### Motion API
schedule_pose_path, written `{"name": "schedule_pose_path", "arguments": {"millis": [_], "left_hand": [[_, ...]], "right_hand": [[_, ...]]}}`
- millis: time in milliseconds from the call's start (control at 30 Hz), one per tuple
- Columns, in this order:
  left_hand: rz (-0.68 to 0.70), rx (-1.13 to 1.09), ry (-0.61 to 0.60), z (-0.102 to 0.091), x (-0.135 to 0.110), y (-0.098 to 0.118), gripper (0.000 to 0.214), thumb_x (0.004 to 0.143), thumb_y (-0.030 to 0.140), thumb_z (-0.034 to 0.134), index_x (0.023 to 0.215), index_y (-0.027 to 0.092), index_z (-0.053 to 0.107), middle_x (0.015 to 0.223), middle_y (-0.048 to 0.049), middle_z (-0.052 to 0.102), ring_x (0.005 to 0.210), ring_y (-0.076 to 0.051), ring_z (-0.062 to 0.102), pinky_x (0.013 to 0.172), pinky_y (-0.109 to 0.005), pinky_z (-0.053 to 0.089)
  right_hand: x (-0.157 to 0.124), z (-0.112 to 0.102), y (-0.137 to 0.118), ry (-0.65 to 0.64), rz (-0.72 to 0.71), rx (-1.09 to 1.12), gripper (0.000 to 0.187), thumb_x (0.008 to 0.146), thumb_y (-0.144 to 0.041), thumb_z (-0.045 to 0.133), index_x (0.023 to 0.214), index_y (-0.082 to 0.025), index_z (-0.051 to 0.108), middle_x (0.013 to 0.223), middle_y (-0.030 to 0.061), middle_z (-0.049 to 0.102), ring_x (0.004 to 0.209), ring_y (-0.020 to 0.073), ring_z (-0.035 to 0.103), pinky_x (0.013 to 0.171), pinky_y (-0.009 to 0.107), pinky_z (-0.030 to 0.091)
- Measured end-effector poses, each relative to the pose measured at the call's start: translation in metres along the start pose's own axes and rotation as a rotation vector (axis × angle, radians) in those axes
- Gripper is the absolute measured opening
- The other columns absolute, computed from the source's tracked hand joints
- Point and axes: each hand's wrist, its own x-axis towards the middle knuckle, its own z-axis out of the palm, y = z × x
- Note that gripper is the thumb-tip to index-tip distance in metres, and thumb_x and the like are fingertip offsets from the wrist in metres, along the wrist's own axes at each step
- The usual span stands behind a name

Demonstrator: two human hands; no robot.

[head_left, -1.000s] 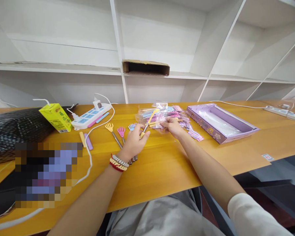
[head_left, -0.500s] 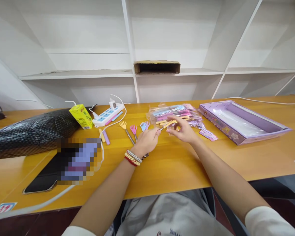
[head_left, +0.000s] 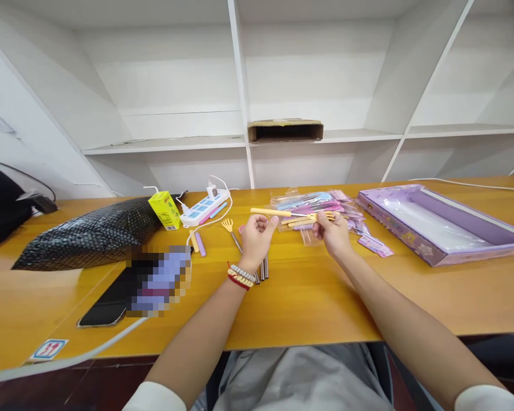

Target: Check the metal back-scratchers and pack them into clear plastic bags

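A yellow back scratcher [head_left: 261, 212] is held level in front of me, its handle to the left and its claw end to the right. My right hand [head_left: 333, 233] is closed around the claw end. My left hand [head_left: 257, 237] has curled fingers and the thumb against the yellow handle; its exact grip is partly hidden. Beside that hand lies another yellow back scratcher [head_left: 228, 225], with several metal rods [head_left: 263, 268] showing below the wrist. Behind my hands is a pile of plastic-wrapped back scratchers [head_left: 302, 200].
A purple display box [head_left: 411, 240] stands at the right, near a pink-purple card [head_left: 374, 246]. At the left are a power strip [head_left: 203, 208], a yellow drink carton [head_left: 165, 211], a black wrapped package [head_left: 89, 237] and a phone [head_left: 105, 302]. Loose handle sleeves [head_left: 201, 244] lie near the cable.
The yellow back scratcher has been turned so its handle now points left. My right hand has moved right to the claw end. The camera view has shifted slightly left.
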Motion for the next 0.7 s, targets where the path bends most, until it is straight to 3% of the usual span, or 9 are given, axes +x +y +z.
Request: {"name": "schedule_pose_path", "arguments": {"millis": [100,167,300,400,500,700], "left_hand": [[-0.268,-0.42,-0.158,0.005,0.002,-0.001,0.039,0.064,0.035,0.072,0.091,0.015,0.053,0.077,-0.0023,0.061,0.059,-0.01,0.058,0.052,-0.023,0.045],[-0.336,-0.547,-0.211,0.008,0.0,-0.001,0.037,0.061,0.03,0.075,0.088,0.013,0.057,0.077,-0.0034,0.062,0.062,-0.011,0.061,0.055,-0.023,0.048],[-0.351,-0.58,-0.156,0.012,-0.001,-0.001,0.028,0.059,0.022,0.076,0.078,0.009,0.061,0.068,-0.0024,0.063,0.06,-0.011,0.062,0.059,-0.023,0.052],[-0.339,-0.6,-0.068,0.008,0.005,0.0,0.025,0.058,0.018,0.076,0.075,0.008,0.061,0.065,-0.0029,0.063,0.058,-0.012,0.063,0.058,-0.023,0.053],[-0.331,-0.643,0.043,-0.006,0.019,0.001,0.021,0.059,0.014,0.074,0.074,0.008,0.061,0.063,-0.0032,0.063,0.059,-0.012,0.064,0.059,-0.022,0.054],[-0.24,-0.685,0.275,-0.06,0.057,-0.005,0.011,0.064,0.005,0.066,0.071,0.01,0.06,0.061,-0.0003,0.063,0.056,-0.009,0.063,0.057,-0.019,0.054]], "right_hand": [[-0.007,0.011,0.005,-0.048,0.066,0.084,0.04,0.069,-0.053,0.064,0.061,-0.017,0.047,0.045,-0.001,0.054,0.034,0.0086,0.046,0.031,0.019,0.03],[-0.013,0.019,0.008,-0.093,0.094,0.101,0.041,0.068,-0.054,0.064,0.061,-0.017,0.047,0.045,-0.0009,0.055,0.034,0.0087,0.047,0.031,0.019,0.031],[-0.021,0.031,0.011,-0.158,0.122,0.069,0.041,0.067,-0.054,0.064,0.061,-0.017,0.048,0.045,-0.0006,0.055,0.034,0.0086,0.047,0.031,0.019,0.031],[-0.015,0.027,0.01,-0.138,0.122,0.045,0.041,0.067,-0.054,0.064,0.061,-0.017,0.048,0.045,-0.0009,0.054,0.034,0.008,0.046,0.031,0.018,0.031],[0.003,0.004,0.004,-0.042,0.088,0.028,0.041,0.068,-0.052,0.064,0.058,-0.017,0.047,0.043,-0.0018,0.051,0.032,0.0065,0.042,0.029,0.018,0.029],[0.049,-0.073,-0.017,0.27,-0.004,0.148,0.035,0.061,-0.04,0.071,0.062,-0.019,0.042,0.039,-0.0086,0.039,0.03,0.0039,0.033,0.026,0.016,0.022]]}}
